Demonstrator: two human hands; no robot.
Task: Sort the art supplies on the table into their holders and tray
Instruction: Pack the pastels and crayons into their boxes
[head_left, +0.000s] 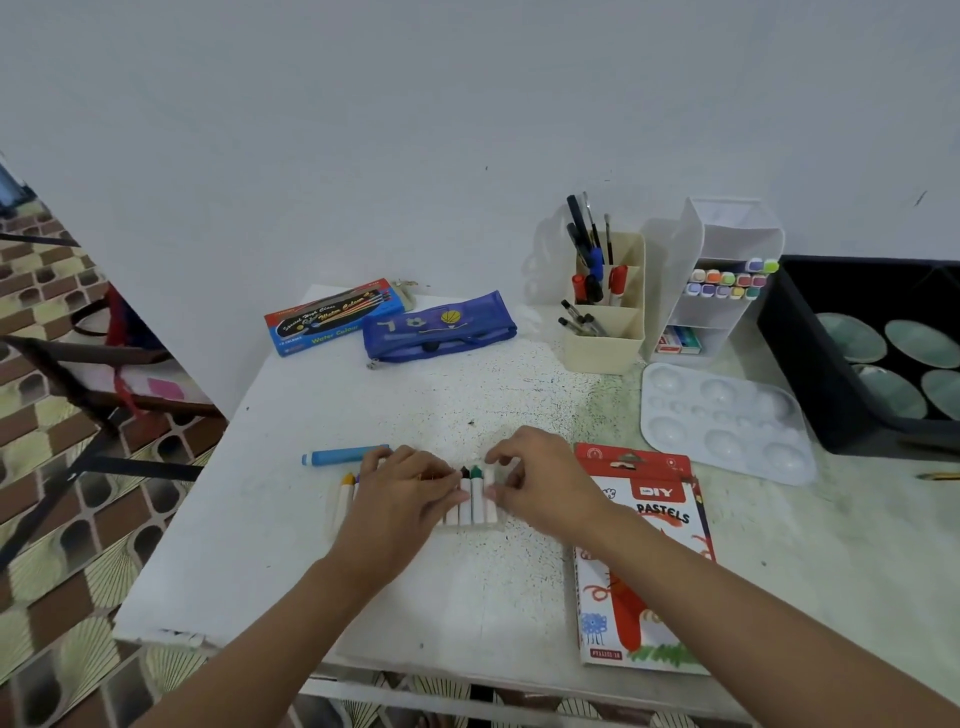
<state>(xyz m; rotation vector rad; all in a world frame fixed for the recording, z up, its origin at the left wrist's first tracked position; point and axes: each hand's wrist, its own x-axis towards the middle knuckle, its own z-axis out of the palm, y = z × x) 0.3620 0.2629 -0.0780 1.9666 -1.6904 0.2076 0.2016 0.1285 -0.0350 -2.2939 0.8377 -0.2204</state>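
Near the front middle of the white surface (291, 545), both hands are down on a row of pastel sticks (470, 501) lying side by side in what looks like a clear tray, hard to make out. Left hand (402, 496) lies flat over the left part of the row, fingers loosely spread and pressing on the sticks rather than gripping any. Right hand (540, 483) is curled at the right end of the row, thumb and fingertips pinched on the outermost white stick. A yellow-tipped stick (345, 493) pokes out at the far left of the row, and black and green tips show between the hands. Just behind the left hand there's a blue marker (343, 456) lying flat. Right beside the right wrist sits the pastels box (644, 561), flap open. Further back: a water colour box (332, 317), a blue mesh pencil case (439, 327) touching it, a beige pen holder (605, 322) with pens and brushes upright, a white organizer (722, 270) with markers stacked in its slot, a white palette (724, 423) in front of it, and a black bin (831, 364) at the right edge.
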